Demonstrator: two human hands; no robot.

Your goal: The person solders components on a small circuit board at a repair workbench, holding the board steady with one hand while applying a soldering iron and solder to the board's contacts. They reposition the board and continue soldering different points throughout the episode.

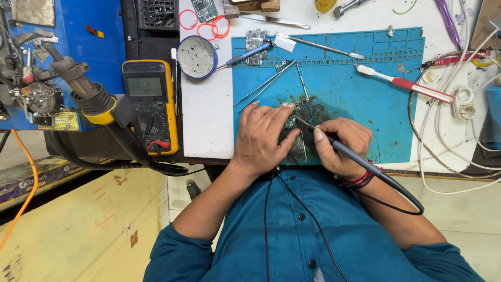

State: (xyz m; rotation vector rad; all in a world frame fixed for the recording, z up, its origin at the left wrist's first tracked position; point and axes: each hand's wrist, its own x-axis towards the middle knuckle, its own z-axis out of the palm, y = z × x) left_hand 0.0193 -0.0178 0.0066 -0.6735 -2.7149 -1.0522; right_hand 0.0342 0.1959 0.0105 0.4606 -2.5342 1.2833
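Fingers of the right hand [339,146] pinch a dark pen-shaped soldering iron [365,166], its tip slanting up-left onto the small green circuit board [300,107] which the spread left hand [263,138] presses on the blue mat [365,89].

Soldering iron [348,152] touches board [298,112] — hand-steadied.

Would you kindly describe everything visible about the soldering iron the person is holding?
The soldering iron is a slim, dark pen-shaped tool with a thin metal tip. The right hand grips it like a pen, slanted, tip pointing up-left onto the small circuit board on the blue mat. A black cable runs from its rear end and loops back past the wrist. The left hand presses on the board beside the tip.
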